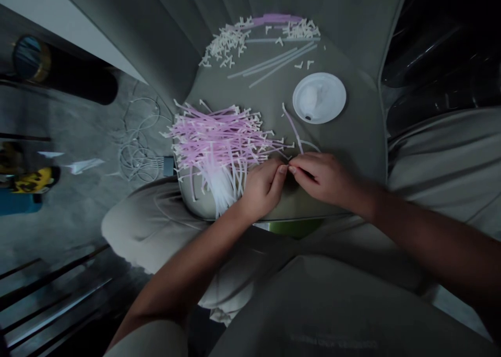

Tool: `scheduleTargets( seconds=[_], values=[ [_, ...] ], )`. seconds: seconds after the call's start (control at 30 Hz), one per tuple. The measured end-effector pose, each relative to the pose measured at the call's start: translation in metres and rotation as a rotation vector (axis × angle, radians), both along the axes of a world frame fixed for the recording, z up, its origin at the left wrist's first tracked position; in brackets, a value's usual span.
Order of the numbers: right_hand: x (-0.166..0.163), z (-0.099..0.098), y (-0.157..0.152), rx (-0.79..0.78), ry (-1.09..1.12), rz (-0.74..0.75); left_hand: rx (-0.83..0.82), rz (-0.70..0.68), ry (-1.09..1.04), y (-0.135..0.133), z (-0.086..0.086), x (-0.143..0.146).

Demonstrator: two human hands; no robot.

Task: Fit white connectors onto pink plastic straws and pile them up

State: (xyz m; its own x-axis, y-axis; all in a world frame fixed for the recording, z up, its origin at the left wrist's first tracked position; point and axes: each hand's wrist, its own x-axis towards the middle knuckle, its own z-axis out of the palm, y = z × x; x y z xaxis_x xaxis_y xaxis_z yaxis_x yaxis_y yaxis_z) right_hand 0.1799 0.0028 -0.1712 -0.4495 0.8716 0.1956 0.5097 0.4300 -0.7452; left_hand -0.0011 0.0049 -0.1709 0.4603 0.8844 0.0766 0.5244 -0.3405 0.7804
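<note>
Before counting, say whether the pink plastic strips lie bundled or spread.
Spread: the thin pink plastic strips fan loosely across the grey cloth.

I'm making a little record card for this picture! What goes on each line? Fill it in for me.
Left hand: fingers meet the right hand's fingers
Right hand: close beside the thin pink strip
Big pile: pink strips with white T-shaped ends
Top pile: small white T-shaped pieces
Round thing: white plastic dish
Under everything: grey-green cloth
On the floor: coiled white cable
</note>
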Motion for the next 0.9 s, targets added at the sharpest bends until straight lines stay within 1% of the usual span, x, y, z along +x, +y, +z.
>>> scheduleTargets(
  seconds=[0.33,0.57,0.73,0.9],
  values=[
    [-0.0002,-0.0012,0.0015,0.055,0.002,0.02,0.006,-0.007,0.055,0.0009,0.0008,-0.0004],
    [-0.0002,-0.0025,0.0007,0.031,0.032,0.011,0.029,-0.018,0.045,0.0007,0.0007,-0.0008],
    [-0.0001,-0.0028,0.0011,0.049,0.032,0.019,0.045,-0.029,0.053,0.0015,0.0003,-0.0013],
    [0.0034,0.0003,0.0025,0.002,0.001,0.076,0.072,-0.082,0.052,0.0013,0.0002,-0.0032]
  ],
)
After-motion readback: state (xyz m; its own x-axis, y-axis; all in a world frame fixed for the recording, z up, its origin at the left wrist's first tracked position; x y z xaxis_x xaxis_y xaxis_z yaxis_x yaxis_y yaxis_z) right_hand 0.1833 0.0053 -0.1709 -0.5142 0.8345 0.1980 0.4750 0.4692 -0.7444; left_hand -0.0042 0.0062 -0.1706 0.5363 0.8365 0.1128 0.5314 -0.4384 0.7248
